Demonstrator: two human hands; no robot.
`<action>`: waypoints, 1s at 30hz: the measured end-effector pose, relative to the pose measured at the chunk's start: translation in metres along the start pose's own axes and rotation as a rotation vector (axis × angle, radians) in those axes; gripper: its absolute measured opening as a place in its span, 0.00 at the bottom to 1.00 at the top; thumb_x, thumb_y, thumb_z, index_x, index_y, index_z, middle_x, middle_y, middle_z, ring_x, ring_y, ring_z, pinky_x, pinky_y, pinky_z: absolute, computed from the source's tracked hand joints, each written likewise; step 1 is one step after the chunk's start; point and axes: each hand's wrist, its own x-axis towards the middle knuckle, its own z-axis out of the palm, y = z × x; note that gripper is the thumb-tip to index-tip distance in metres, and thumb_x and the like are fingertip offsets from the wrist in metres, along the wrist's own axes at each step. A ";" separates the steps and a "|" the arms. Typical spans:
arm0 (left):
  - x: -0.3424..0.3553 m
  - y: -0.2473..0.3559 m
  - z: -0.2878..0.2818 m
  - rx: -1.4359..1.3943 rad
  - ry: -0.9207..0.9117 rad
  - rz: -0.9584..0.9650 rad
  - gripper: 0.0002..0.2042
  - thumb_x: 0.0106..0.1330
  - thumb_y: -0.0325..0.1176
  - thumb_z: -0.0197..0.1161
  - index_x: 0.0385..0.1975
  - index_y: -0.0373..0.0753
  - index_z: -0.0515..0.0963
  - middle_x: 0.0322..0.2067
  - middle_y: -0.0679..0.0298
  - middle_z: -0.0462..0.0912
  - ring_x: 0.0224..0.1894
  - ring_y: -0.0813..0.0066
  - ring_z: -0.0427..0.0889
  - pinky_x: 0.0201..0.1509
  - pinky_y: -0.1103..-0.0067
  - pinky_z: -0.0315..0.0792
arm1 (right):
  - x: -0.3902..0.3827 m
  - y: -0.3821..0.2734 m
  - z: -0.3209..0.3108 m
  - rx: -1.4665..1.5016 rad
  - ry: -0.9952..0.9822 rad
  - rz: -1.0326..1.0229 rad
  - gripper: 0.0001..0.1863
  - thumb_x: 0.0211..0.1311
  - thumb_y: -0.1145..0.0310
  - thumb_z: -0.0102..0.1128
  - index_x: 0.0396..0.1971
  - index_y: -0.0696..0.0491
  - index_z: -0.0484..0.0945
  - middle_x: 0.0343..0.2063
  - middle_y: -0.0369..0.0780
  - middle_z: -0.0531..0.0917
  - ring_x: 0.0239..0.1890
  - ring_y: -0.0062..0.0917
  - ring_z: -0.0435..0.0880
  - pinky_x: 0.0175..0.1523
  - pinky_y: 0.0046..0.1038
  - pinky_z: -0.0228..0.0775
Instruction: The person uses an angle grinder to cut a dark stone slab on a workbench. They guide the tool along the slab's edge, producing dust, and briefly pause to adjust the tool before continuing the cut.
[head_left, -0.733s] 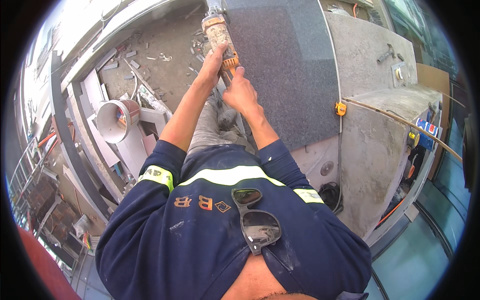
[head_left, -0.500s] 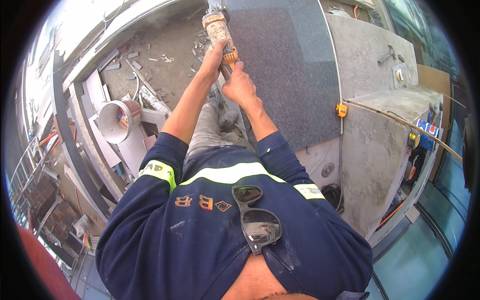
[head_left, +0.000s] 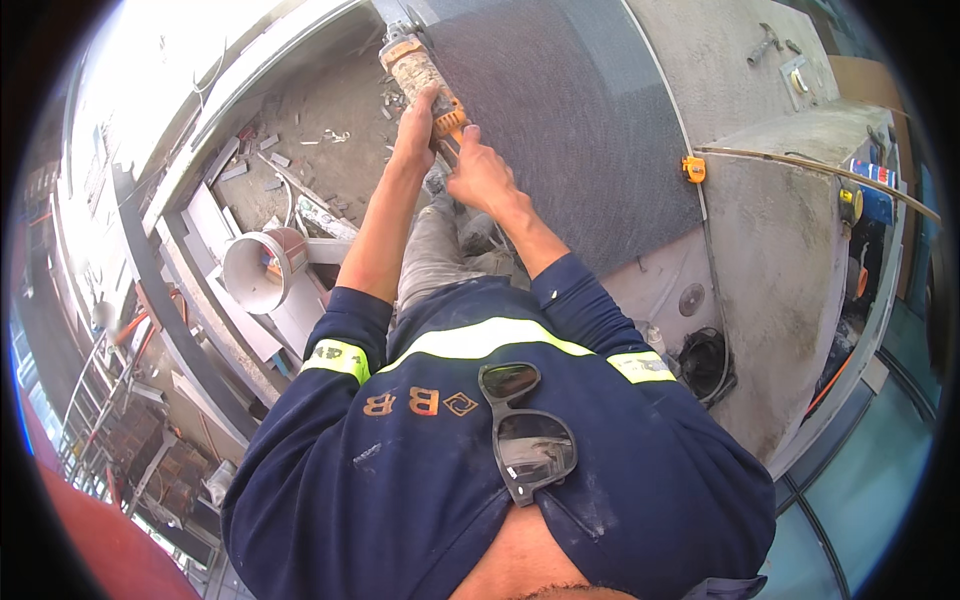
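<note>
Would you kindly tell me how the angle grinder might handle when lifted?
The angle grinder looks stiff, judging by its straight, solid body. It is probably heavy toward the far end, where its metal head sits. The pale, dirty coating on it could feel gritty.

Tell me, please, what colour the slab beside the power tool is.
The slab is dark grey; the head view shows it best.

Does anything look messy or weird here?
Yes: small, flat, grey rectangular scraps lie scattered across the dusty brown floor, beyond the pale round bucket. They look odd because they point every which way.
</note>
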 end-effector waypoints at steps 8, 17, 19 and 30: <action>-0.013 -0.009 0.004 -0.021 0.059 -0.002 0.21 0.79 0.47 0.64 0.55 0.34 0.77 0.42 0.57 0.87 0.40 0.62 0.90 0.45 0.63 0.86 | -0.013 0.008 0.003 0.012 0.014 -0.003 0.30 0.62 0.73 0.64 0.62 0.62 0.63 0.42 0.64 0.89 0.50 0.62 0.89 0.59 0.58 0.80; -0.031 -0.018 0.006 0.000 0.053 0.018 0.22 0.78 0.48 0.64 0.57 0.33 0.78 0.42 0.58 0.87 0.40 0.63 0.89 0.47 0.66 0.85 | -0.031 0.009 0.003 0.008 -0.006 0.004 0.33 0.61 0.74 0.64 0.64 0.65 0.61 0.42 0.64 0.89 0.49 0.62 0.89 0.58 0.58 0.80; -0.032 -0.018 0.007 0.003 0.054 0.016 0.22 0.78 0.48 0.64 0.57 0.34 0.78 0.42 0.58 0.87 0.40 0.63 0.89 0.47 0.66 0.85 | -0.032 0.009 0.003 0.001 -0.009 0.008 0.34 0.61 0.74 0.64 0.65 0.66 0.61 0.42 0.65 0.88 0.49 0.62 0.90 0.57 0.58 0.80; -0.005 -0.003 -0.001 0.009 0.027 0.021 0.22 0.80 0.49 0.62 0.57 0.35 0.76 0.42 0.58 0.87 0.41 0.62 0.90 0.50 0.64 0.86 | 0.000 0.000 0.001 -0.024 -0.017 0.001 0.39 0.60 0.73 0.63 0.70 0.70 0.58 0.41 0.65 0.88 0.49 0.62 0.90 0.57 0.57 0.81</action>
